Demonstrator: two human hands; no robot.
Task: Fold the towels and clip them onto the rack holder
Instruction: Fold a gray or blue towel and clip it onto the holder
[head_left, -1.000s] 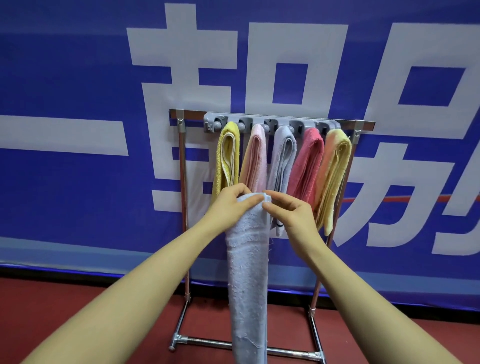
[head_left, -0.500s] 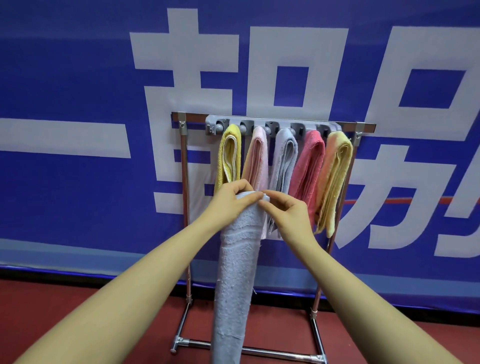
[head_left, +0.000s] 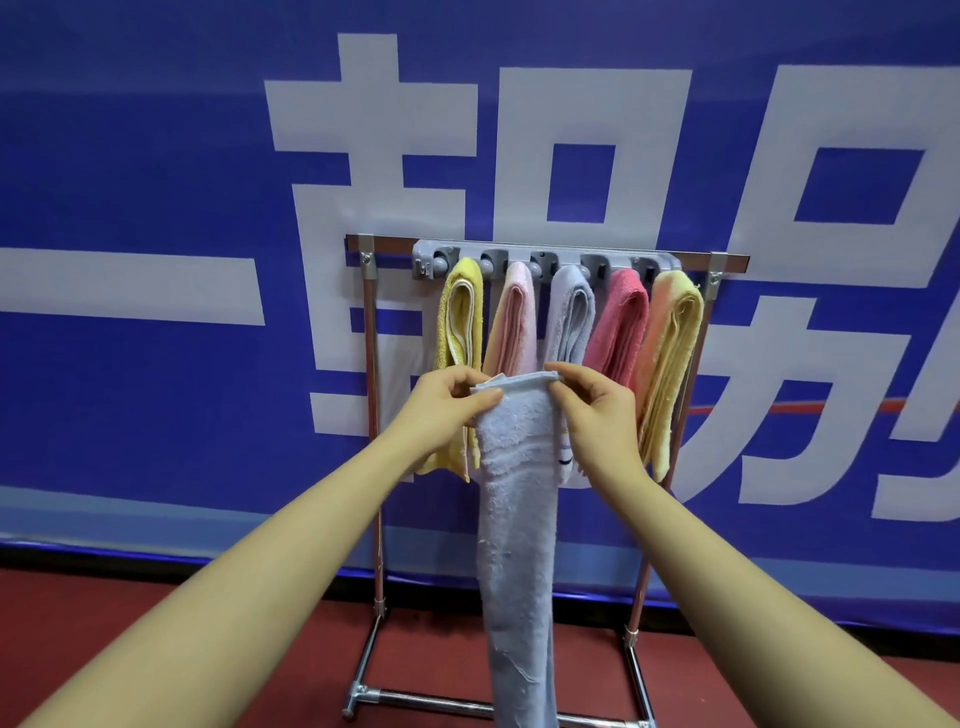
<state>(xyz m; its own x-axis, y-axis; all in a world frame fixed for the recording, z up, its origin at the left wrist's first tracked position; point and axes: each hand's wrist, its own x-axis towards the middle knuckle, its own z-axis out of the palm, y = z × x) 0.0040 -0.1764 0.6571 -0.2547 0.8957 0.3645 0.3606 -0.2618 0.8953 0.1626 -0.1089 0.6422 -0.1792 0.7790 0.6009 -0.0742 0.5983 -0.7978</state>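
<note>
A pale blue towel (head_left: 517, 530) hangs long and narrow in front of me. My left hand (head_left: 447, 405) pinches its top left corner and my right hand (head_left: 592, 410) pinches its top right edge. Behind them stands a metal rack (head_left: 370, 415) with a grey clip holder (head_left: 543, 258) on its top bar. Folded towels hang from the clips: yellow (head_left: 460, 322), light pink (head_left: 514, 322), pale blue (head_left: 571, 317), deep pink (head_left: 621, 327) and peach-yellow (head_left: 670, 353). My hands hide the lower ends of the middle towels.
A blue banner (head_left: 156, 182) with large white characters covers the wall behind the rack. The floor (head_left: 130, 613) is red. The rack's chrome base bar (head_left: 431, 701) lies low in front of me.
My hands have spread a little apart, widening the towel's top edge. The towel hangs straighter below them.
</note>
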